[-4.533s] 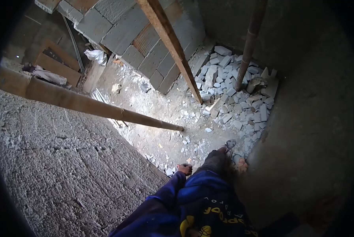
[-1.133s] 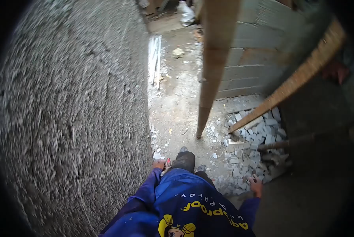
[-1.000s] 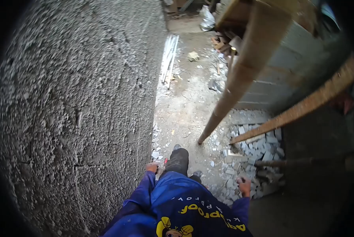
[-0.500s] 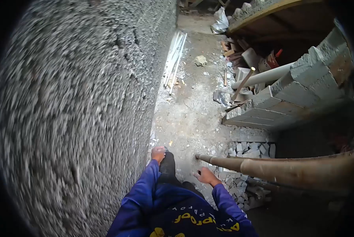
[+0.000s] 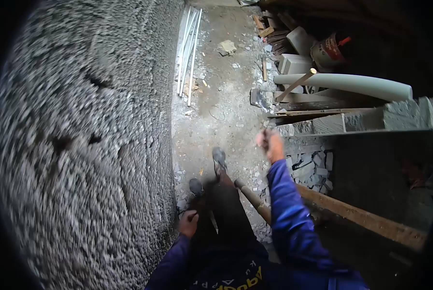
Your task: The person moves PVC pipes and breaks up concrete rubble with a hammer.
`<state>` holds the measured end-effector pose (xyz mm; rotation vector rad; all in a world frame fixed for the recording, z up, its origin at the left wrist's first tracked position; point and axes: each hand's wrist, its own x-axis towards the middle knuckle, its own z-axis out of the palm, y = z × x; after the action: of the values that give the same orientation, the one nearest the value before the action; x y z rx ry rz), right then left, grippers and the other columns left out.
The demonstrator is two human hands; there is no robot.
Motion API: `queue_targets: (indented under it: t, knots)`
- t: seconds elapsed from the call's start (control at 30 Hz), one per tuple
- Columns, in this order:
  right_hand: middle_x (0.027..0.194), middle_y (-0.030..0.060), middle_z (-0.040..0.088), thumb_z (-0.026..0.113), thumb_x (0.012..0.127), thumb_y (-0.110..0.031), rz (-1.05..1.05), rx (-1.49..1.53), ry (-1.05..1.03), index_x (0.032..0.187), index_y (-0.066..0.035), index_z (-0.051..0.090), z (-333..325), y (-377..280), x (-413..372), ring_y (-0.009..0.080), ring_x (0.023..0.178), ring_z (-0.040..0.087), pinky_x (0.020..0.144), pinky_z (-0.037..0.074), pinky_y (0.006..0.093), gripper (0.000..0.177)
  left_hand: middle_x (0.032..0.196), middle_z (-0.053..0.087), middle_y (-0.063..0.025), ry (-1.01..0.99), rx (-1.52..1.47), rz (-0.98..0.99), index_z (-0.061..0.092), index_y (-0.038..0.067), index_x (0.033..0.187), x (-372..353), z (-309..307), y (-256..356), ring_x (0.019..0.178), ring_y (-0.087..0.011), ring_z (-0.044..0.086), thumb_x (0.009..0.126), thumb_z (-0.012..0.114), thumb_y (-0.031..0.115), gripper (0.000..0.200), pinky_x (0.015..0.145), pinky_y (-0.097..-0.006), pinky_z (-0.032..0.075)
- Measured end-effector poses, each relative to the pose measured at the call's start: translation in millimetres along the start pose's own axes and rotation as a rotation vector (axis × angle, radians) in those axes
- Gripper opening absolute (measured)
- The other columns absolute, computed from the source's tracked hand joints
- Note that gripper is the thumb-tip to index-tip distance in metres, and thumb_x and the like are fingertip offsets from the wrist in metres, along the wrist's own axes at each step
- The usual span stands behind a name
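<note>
Blue long sleeves (image 5: 289,208), yellow lettering, dark trousers, grey shoes (image 5: 219,157)

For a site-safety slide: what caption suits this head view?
Person walks a narrow passage beside a rough rendered wall, right hand raised, left hand low, block rubble and a pale pipe alongside.

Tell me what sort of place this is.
Most likely a building site, still part-built: a rough grey wall on the left, broken-block rubble on the ground, and a big pipe lying among timber offcuts, with a slanting prop nearby.
</note>
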<state>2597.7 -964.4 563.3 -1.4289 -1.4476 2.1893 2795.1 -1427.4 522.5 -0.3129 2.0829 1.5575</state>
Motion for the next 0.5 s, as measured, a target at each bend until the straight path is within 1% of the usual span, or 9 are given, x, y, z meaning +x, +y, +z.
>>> queue_targets:
  t: [0.03,0.07,0.1,0.13,0.17,0.23,0.33,0.4,0.5]
  knots:
    - [0.079,0.0084,0.06,0.055,0.092,-0.014,-0.169,0.004,0.023,0.112,-0.001,0.054,-16,-13,54,0.0156,0.06,0.059,0.048,0.047,0.0271,0.024,0.093,0.068,-0.0076,0.036,0.027,-0.071,0.067,0.004,0.102,-1,-10,-3,0.084,-0.015,0.064,0.083,0.071,0.014,0.021,0.078,-0.0295,0.051]
    - [0.081,0.0082,0.061,0.059,0.09,-0.013,-0.29,0.006,0.013,0.136,0.0,0.038,-19,-52,75,0.0163,0.062,0.06,0.051,0.049,0.0298,0.053,0.093,0.067,-0.0067,0.076,0.053,-0.149,0.067,0.005,0.103,-6,-19,-1,0.085,-0.0142,0.063,0.083,0.072,0.014,0.022,0.078,-0.0291,0.05]
    - [0.08,0.0084,0.061,0.059,0.09,-0.011,-0.306,-0.037,0.011,0.147,0.0,0.02,-25,-91,110,0.017,0.062,0.059,0.051,0.049,0.0319,0.07,0.093,0.067,-0.0055,0.104,0.062,-0.146,0.067,0.004,0.101,-7,-28,6,0.085,-0.014,0.063,0.083,0.073,0.013,0.022,0.078,-0.0283,0.05]
    - [0.085,0.01,0.061,0.061,0.088,-0.01,-0.44,-0.072,0.095,0.149,-0.002,0.018,-35,-118,160,0.0165,0.06,0.058,0.05,0.048,0.0318,0.075,0.093,0.066,-0.0053,0.107,0.123,-0.107,0.066,0.004,0.102,-11,-43,-16,0.085,-0.0145,0.063,0.084,0.072,0.014,0.021,0.078,-0.0283,0.05]
    - [0.096,0.0119,0.061,0.063,0.087,-0.011,-0.359,-0.358,0.259,0.15,-0.003,0.019,-20,-164,166,0.0157,0.069,0.059,0.054,0.049,0.0309,0.078,0.092,0.066,-0.0056,0.164,-0.057,-0.28,0.064,0.004,0.102,-18,-51,-36,0.082,-0.0139,0.064,0.086,0.07,0.015,0.02,0.072,-0.0281,0.052]
    - [0.108,0.0182,0.058,0.066,0.084,-0.027,-0.713,-0.79,0.39,0.15,-0.007,0.022,-56,-213,280,0.0261,0.087,0.057,0.072,0.046,0.0376,0.081,0.089,0.066,-0.0057,0.227,-0.022,-0.557,0.063,0.004,0.103,-13,-52,26,0.078,-0.0123,0.064,0.088,0.068,0.016,0.02,0.065,-0.0268,0.053]
    - [0.125,0.0277,0.054,0.07,0.081,-0.049,-1.094,-1.449,0.546,0.15,-0.013,0.028,-113,-262,406,0.0417,0.113,0.052,0.099,0.041,0.0476,0.089,0.089,0.065,-0.006,0.154,-0.026,-0.636,0.062,0.002,0.113,10,-38,73,0.079,-0.0154,0.065,0.087,0.065,0.011,0.028,0.064,-0.0289,0.055]
    - [0.128,0.0259,0.052,0.068,0.079,-0.059,-1.045,-1.512,0.493,0.149,-0.01,0.029,-114,-276,439,0.0395,0.116,0.051,0.098,0.04,0.045,0.094,0.086,0.064,-0.0063,0.137,-0.001,-0.656,0.06,0.0,0.116,27,-19,88,0.081,-0.0141,0.064,0.088,0.064,0.014,0.031,0.064,-0.029,0.054]
    - [0.091,0.0183,0.06,0.063,0.084,-0.046,-0.927,-1.694,0.399,0.116,-0.007,0.055,-129,-286,457,0.0285,0.086,0.061,0.077,0.047,0.0379,0.051,0.084,0.063,-0.0044,0.139,-0.022,-0.699,0.059,0.001,0.118,50,10,115,0.076,-0.0107,0.06,0.09,0.064,0.014,0.031,0.065,-0.0261,0.051]
